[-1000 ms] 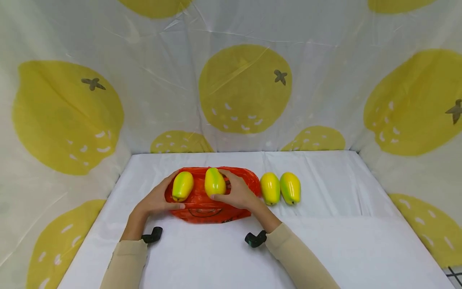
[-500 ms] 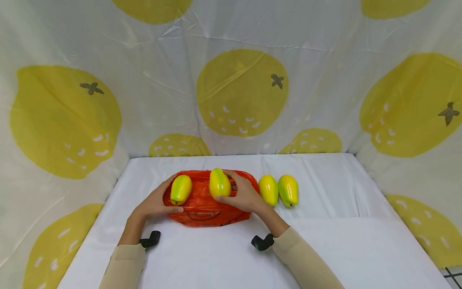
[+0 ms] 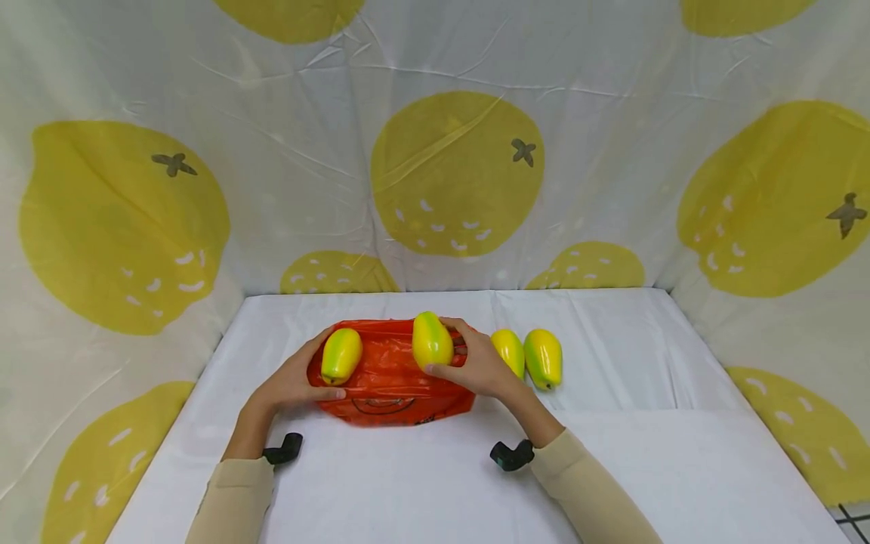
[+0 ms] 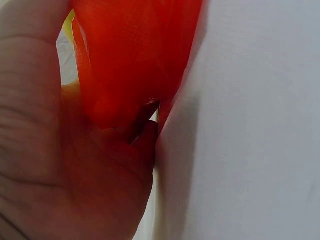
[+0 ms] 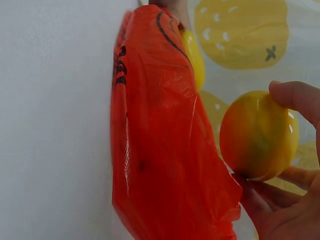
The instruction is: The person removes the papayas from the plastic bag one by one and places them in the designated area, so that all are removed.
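A red plastic bag (image 3: 390, 381) lies spread on the white table, its mouth facing up. At its left end my left hand (image 3: 292, 380) holds the rim, thumb along the front and fingers toward the back; fingertips are partly hidden. One yellow-green mango (image 3: 342, 355) rests in the bag's left part, beside that hand. My right hand (image 3: 479, 368) grips a second mango (image 3: 432, 340) between thumb and fingers, above the bag's right part. In the right wrist view this mango (image 5: 257, 135) is raised beside the red bag (image 5: 160, 135).
Two more mangoes stand close together on the table right of the bag: one (image 3: 508, 349) partly hidden behind my right hand, the other (image 3: 544, 358) in full view. A lemon-print cloth (image 3: 612, 189) hangs behind and at both sides of the white table (image 3: 435, 483).
My right hand has carried its mango to the right and slightly up over the bag, now covering part of the nearer table mango. The left hand keeps its place on the bag.
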Tool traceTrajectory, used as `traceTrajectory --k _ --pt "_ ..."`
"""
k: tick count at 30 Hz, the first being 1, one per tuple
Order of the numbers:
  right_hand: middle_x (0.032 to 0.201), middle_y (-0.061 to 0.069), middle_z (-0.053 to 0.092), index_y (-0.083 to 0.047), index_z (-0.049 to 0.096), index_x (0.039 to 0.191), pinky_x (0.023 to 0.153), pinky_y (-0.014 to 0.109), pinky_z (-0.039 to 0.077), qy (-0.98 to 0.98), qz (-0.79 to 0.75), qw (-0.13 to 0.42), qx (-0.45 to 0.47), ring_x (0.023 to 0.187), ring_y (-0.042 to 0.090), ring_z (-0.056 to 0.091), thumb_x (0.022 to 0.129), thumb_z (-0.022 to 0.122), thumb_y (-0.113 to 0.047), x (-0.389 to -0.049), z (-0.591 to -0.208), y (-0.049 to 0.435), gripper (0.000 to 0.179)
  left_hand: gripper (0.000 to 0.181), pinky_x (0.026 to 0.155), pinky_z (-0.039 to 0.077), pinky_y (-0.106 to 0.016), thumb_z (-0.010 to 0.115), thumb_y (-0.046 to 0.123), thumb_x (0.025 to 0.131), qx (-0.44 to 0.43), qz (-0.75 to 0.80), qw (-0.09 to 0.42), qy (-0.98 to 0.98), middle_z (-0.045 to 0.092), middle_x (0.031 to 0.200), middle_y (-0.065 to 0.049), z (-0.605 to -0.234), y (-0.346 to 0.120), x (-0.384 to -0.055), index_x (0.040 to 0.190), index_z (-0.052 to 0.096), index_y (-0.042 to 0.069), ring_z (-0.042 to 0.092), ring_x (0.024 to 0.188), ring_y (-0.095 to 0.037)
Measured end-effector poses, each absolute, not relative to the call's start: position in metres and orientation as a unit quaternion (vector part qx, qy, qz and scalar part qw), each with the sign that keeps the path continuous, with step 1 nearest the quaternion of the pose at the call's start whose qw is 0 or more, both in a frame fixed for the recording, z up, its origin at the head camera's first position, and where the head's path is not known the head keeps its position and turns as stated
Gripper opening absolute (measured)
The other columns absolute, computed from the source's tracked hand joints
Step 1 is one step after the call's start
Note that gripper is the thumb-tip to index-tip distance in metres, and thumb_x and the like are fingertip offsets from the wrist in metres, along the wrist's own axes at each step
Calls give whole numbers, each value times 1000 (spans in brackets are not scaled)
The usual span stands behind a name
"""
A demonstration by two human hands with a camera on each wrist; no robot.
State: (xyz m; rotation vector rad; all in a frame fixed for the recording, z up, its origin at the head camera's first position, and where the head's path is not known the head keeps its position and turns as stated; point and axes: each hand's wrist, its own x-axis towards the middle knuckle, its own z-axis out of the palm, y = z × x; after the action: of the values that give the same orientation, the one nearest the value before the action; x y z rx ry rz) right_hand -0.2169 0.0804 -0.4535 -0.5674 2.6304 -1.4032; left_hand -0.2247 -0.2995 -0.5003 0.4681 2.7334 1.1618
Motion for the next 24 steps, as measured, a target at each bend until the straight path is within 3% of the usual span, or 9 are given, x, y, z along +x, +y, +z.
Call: traceTrajectory --k 14,24 --pt "136 -6 61 -33 44 151 98 41 59 865 -471 35 -166 120 19 62 80 84 -51 -212 -449 106 84 123 112 40 -70 91 51 68 153 380 69 910 33 165 -10 -502 -300 -225 165 18 32 36 147 -39" --pt "151 0 52 -30 43 153 102 48 57 857 -492 23 -150 125 28 62 82 85 -47 -211 -441 135 84 123 112 40 -70 91 52 68 150 377 69 911 33 165 -10 -502 -300 -224 165 17 33 36 147 -39"
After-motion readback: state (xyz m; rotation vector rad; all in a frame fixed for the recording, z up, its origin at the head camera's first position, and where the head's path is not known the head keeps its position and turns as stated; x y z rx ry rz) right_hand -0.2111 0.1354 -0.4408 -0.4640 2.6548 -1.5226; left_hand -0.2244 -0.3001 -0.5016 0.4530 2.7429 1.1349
